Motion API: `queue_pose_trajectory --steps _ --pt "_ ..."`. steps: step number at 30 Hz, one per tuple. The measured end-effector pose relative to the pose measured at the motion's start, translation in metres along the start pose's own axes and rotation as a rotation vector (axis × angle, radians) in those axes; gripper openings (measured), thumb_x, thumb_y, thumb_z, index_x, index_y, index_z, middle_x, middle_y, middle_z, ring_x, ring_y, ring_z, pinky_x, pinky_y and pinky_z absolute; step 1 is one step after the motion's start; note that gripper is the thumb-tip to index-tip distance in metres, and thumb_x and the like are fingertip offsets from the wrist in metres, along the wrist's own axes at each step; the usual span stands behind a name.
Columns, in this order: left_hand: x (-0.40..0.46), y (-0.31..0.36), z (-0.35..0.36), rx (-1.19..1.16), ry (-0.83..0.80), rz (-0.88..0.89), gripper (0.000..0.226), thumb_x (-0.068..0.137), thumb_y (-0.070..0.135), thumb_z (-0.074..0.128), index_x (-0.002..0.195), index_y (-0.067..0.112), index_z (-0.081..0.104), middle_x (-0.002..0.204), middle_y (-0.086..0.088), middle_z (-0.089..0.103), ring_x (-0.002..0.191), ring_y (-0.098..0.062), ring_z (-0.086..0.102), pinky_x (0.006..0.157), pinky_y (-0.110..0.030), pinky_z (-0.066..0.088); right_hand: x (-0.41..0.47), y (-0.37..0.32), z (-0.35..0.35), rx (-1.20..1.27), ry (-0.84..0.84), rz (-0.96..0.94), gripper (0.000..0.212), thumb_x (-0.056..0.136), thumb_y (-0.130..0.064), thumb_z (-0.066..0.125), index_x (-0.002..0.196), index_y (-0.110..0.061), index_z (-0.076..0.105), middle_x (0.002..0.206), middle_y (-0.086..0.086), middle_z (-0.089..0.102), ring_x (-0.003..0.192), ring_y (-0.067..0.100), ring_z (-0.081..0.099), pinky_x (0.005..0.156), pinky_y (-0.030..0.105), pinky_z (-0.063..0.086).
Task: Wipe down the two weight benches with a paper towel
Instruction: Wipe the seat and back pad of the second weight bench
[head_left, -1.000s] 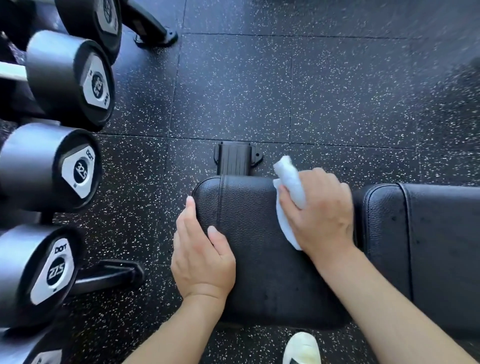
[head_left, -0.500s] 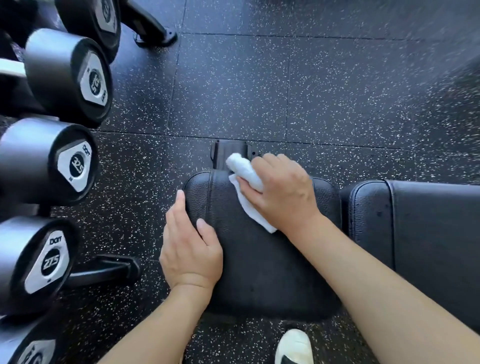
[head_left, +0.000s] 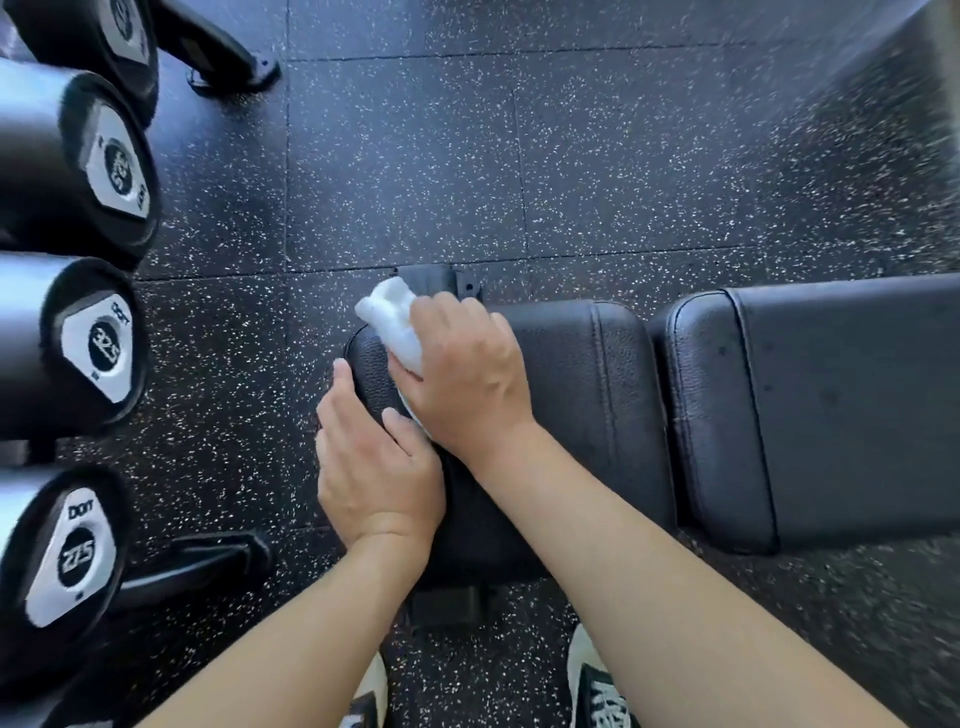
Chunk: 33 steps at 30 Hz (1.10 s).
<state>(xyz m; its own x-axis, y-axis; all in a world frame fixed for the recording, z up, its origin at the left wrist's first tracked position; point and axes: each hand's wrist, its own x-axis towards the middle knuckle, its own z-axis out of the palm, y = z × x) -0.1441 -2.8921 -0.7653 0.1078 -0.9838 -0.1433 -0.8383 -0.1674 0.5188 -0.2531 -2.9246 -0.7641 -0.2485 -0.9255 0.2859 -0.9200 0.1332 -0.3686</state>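
A black padded weight bench lies across the view: its small seat pad (head_left: 582, 395) in the middle and the longer back pad (head_left: 831, 405) to the right. My right hand (head_left: 467, 379) grips a crumpled white paper towel (head_left: 395, 322) and presses it on the seat pad's far left corner. My left hand (head_left: 374, 457) rests on the pad's left edge, fingers straight along the side, thumb on top. Only one bench is in view.
A rack of black dumbbells (head_left: 93, 348) fills the left side, its foot (head_left: 208, 561) reaching toward the bench. Speckled black rubber floor (head_left: 571, 156) stretches beyond. My shoes (head_left: 597, 691) stand below the bench's near edge.
My right hand slid the towel leftward across the seat pad, from its right part to the far left corner. My left hand stayed on the left edge.
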Motion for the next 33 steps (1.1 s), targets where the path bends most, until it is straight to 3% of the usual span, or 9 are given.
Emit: queue_pose_trajectory --steps 4,9,13,18,21,26,33 --pt "-0.003 0.001 -0.001 0.018 -0.031 0.010 0.068 0.094 0.038 0.032 0.160 0.023 0.028 0.152 -0.008 0.046 0.126 -0.039 0.052 0.092 -0.055 0.046 -0.017 0.021 -0.014 -0.067 0.055 -0.011 0.029 0.089 -0.035 0.075 0.097 -0.009 0.066 0.081 0.008 0.059 0.070 0.032 0.056 0.062 0.042 0.037" --pt "-0.003 0.001 -0.005 0.011 -0.068 0.010 0.063 0.101 0.029 0.042 0.162 0.017 0.026 0.148 -0.016 0.046 0.118 -0.045 0.052 0.089 -0.057 0.045 -0.068 0.084 -0.059 -0.223 0.110 0.213 0.032 0.097 -0.041 0.061 0.094 -0.009 0.062 0.082 0.009 0.059 0.071 0.035 0.055 0.063 0.043 0.041" --pt "-0.002 -0.002 -0.006 -0.019 -0.069 0.011 0.064 0.102 0.029 0.042 0.162 0.018 0.025 0.149 -0.015 0.046 0.121 -0.044 0.052 0.091 -0.056 0.045 -0.085 0.075 -0.058 -0.220 0.086 0.315 0.028 0.095 -0.036 0.071 0.097 -0.011 0.059 0.085 0.008 0.057 0.072 0.035 0.053 0.062 0.045 0.043" --pt "0.001 -0.009 -0.002 -0.061 -0.052 -0.001 0.065 0.098 0.034 0.036 0.161 0.022 0.028 0.152 -0.011 0.045 0.125 -0.040 0.050 0.096 -0.054 0.044 -0.060 -0.006 -0.011 -0.131 0.059 0.223 0.027 0.090 -0.037 0.071 0.093 -0.012 0.060 0.082 0.006 0.057 0.071 0.031 0.052 0.061 0.041 0.034" --pt "0.003 -0.007 -0.002 -0.078 -0.036 -0.005 0.067 0.095 0.036 0.031 0.161 0.024 0.030 0.151 -0.010 0.046 0.125 -0.039 0.051 0.094 -0.053 0.044 -0.054 -0.023 -0.003 -0.073 0.117 0.261 0.029 0.089 -0.038 0.074 0.092 -0.011 0.063 0.082 0.005 0.058 0.071 0.029 0.052 0.062 0.039 0.031" --pt "-0.003 -0.004 0.002 -0.004 0.001 0.028 0.062 0.101 0.032 0.036 0.162 0.023 0.027 0.150 -0.010 0.046 0.124 -0.039 0.053 0.092 -0.053 0.044 -0.101 0.010 -0.031 -0.102 0.106 0.112 0.024 0.092 -0.032 0.072 0.092 -0.009 0.064 0.080 0.005 0.055 0.069 0.029 0.050 0.059 0.043 0.039" --pt "-0.003 -0.004 0.003 0.048 0.037 0.035 0.060 0.104 0.033 0.037 0.161 0.021 0.027 0.150 -0.011 0.047 0.122 -0.039 0.055 0.091 -0.054 0.045 -0.179 0.074 -0.077 -0.089 0.107 0.119 0.017 0.094 -0.026 0.065 0.100 -0.013 0.056 0.079 0.005 0.048 0.067 0.027 0.041 0.059 0.045 0.039"
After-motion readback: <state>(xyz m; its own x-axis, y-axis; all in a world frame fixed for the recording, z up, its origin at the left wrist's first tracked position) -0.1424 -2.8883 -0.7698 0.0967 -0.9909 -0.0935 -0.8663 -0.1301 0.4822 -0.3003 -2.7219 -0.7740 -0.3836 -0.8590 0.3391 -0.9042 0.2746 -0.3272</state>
